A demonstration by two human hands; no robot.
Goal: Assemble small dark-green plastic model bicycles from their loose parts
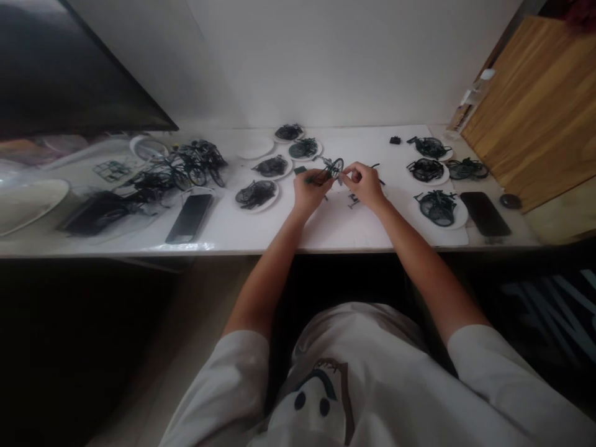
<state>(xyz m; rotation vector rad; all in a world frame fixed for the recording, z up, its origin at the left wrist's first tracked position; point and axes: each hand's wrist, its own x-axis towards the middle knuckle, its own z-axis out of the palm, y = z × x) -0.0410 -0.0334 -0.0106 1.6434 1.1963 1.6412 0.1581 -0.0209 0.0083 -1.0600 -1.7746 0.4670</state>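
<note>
Over the white board, a small dark model bicycle (334, 166) with a thin spoked wheel is held up between both hands. My left hand (309, 191) is closed around its frame from the left. From the right, my right hand (367, 185) pinches with thumb and forefinger close to the wheel's lower edge; what sits between those fingertips is too small to make out. Beneath the right hand lie small dark parts (354, 200), partly covered by it. A green piece (300, 169) shows just behind my left hand.
White plates of dark bicycle parts stand left (257, 195) and right (437, 208). Finished-looking model bicycles (200, 162) cluster farther left. Phones lie at left (190, 217) and right (485, 214). A clear bottle (470, 102) leans near the wooden panel (535, 112). A small black block (395, 140) sits behind.
</note>
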